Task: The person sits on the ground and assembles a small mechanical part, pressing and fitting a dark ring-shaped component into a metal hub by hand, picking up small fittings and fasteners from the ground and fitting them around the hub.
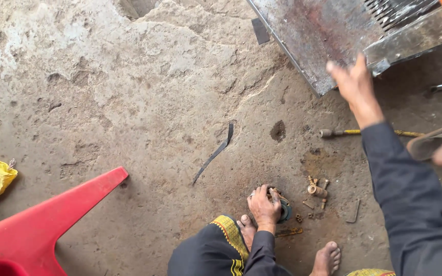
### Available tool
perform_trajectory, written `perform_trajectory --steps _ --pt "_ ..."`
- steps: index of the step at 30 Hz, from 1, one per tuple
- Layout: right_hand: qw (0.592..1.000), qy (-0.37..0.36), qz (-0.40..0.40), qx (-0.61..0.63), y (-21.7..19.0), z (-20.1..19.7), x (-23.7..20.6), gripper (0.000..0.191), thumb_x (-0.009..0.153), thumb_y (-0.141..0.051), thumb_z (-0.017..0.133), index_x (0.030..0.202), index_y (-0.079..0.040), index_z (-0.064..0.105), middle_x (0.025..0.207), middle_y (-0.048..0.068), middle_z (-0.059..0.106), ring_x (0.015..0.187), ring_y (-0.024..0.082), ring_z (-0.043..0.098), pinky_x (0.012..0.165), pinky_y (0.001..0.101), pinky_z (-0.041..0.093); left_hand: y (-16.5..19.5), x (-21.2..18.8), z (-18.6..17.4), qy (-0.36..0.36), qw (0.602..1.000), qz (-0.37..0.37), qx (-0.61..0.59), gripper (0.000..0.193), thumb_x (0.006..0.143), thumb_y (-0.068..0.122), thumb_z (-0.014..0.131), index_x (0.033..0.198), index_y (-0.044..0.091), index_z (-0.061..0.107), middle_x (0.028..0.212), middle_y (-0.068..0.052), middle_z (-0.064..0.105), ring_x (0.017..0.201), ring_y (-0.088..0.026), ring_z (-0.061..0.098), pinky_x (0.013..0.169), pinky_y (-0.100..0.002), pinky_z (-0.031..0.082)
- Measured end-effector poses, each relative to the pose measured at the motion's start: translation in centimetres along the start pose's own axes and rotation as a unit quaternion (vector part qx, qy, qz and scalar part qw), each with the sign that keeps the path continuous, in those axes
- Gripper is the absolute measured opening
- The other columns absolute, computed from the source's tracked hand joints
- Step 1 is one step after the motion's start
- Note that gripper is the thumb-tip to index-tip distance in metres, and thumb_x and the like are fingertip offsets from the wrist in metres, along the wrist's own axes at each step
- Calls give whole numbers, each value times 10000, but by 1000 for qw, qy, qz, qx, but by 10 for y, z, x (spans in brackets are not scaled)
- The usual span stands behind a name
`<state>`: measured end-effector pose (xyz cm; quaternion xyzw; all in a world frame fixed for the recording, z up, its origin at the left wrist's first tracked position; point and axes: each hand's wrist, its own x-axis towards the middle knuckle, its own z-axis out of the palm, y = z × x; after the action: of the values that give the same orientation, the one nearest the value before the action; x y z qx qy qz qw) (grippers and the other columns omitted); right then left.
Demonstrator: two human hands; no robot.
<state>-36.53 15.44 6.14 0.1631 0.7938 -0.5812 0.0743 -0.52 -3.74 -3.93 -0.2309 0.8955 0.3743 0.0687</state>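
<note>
Left hand (263,207) gripping small round dark metal part (283,210) on floor, lower centre. Right hand (353,82) reaching upper right, fingers spread, touching rusty metal sheet's (318,36) edge; brass fittings (317,190) lying between.

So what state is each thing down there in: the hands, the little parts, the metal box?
left hand: closed over a round dark part on the ground
right hand: open, at the metal box's edge
metal box: rusty, tilted
brass fittings: loose, scattered
black strip: lying flat
</note>
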Motion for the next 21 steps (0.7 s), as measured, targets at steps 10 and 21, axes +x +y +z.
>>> perform_trajectory --steps 10,21 --pt "972 -100 108 186 37 -35 -35 134 1056 -239 633 1059 -107 613 727 -20 495 534 72 405 489 259 324 7 8 -4 16 1000 -3 0 229 880 292 631 993 99 683 913 -108 671 909 -328 619 833 -464 429" --pt "954 124 67 265 64 -253 39 660 1036 -750 471 1441 -232 535 1049 10 471 822 177 505 718 358 481 0 9 21 11 999 42 27 208 891 280 602 993 124 695 965 -97 717 935 -336 646 813 -476 454"
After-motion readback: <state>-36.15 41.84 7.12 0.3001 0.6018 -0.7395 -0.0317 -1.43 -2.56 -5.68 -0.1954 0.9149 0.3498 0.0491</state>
